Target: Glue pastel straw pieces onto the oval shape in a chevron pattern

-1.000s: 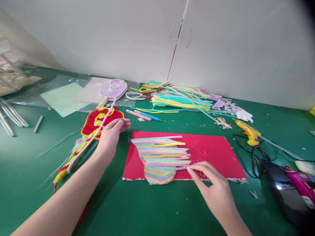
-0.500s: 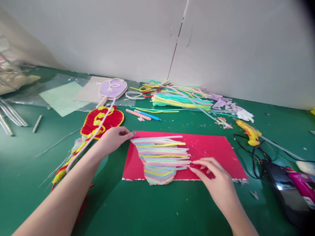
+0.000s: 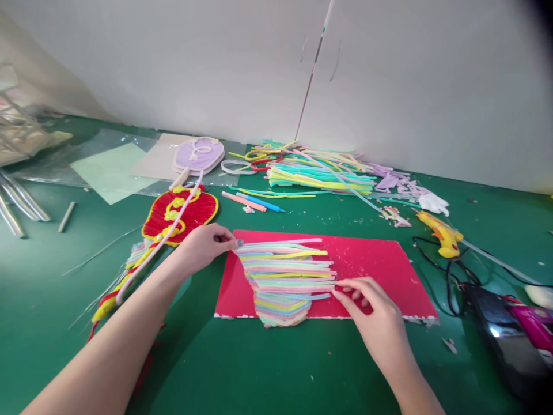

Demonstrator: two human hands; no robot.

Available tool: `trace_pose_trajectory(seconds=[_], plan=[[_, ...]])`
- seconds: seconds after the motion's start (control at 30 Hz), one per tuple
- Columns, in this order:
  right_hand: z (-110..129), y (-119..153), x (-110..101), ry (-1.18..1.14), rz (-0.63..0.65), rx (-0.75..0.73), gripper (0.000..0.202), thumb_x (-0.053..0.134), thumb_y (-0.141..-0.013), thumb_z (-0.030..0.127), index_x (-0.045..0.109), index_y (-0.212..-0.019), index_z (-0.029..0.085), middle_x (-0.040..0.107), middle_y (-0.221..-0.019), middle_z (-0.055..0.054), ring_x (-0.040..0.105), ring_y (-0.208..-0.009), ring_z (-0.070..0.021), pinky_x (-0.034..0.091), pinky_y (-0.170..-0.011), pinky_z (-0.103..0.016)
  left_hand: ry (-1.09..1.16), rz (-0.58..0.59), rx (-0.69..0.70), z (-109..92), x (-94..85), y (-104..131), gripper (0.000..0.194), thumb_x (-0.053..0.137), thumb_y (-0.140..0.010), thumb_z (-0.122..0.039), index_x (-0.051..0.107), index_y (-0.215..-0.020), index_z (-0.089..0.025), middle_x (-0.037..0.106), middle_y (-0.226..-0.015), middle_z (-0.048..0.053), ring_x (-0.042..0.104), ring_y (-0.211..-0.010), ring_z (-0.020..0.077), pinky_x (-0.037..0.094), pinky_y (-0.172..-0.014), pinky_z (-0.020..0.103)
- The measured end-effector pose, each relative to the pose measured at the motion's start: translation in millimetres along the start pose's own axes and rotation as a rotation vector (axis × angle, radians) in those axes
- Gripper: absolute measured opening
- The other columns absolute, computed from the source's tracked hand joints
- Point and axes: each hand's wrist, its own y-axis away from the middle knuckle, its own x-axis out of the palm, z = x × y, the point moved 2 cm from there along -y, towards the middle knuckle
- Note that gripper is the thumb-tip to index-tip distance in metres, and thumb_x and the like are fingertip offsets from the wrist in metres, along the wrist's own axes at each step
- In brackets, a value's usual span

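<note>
A panel of pastel pipe cleaners point(image 3: 285, 271), laid side by side in stripes, rests on a red board point(image 3: 367, 271). Its rounded lower end overhangs the board's front edge, while loose ends stick out to the right. At the panel's top left corner, my left hand point(image 3: 206, 246) has thumb and fingertips closed on the pipe cleaner ends. My right hand point(image 3: 375, 308) pinches the tip of a pink pipe cleaner on the right side. Just left of the board lies a red fan point(image 3: 196, 213) with yellow trim, partly behind my left forearm.
Bundled pipe cleaners point(image 3: 319, 176) lie along the wall, with pens point(image 3: 259, 202) in front. A purple fan point(image 3: 199, 154) sits on a plastic sheet beside green paper point(image 3: 110, 173). On the right are a yellow glue gun point(image 3: 440, 233), its cord and a black device point(image 3: 496, 328).
My left fingertips have shifted slightly right and down, from the board's corner onto the panel's corner. My right fingers have closed in on the pipe cleaner tips.
</note>
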Motion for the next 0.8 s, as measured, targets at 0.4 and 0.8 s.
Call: trace_pose_trajectory(seconds=[0.4,0.8], plan=[[0.9,0.9,2.3,-0.002,0.012,-0.085,0.007,0.06,-0.087,0.029,0.063,-0.087,0.023,0.059,-0.086,-0.002,0.058,-0.077,-0.014,0.049,-0.07,-0.025,-0.068,0.048,0.058,-3.3,-1.6,0.6,0.03,0.063,-0.066,-0.051,0.07,-0.069,-0.022,0.064,-0.072,0.0,0.056,-0.066,0.0165,0.042,-0.058,0.026],[-2.1,1.4,3.2,-0.015,-0.001,-0.092,0.005,0.06,-0.087,0.027,0.063,-0.085,0.023,0.058,-0.085,-0.002,0.058,-0.077,-0.0144,0.048,-0.068,-0.025,-0.092,-0.066,0.071,-6.1,-2.6,0.0,0.034,0.053,-0.077,-0.052,0.07,-0.081,-0.023,0.069,-0.081,0.001,0.061,-0.075,0.02,0.045,-0.066,0.029]])
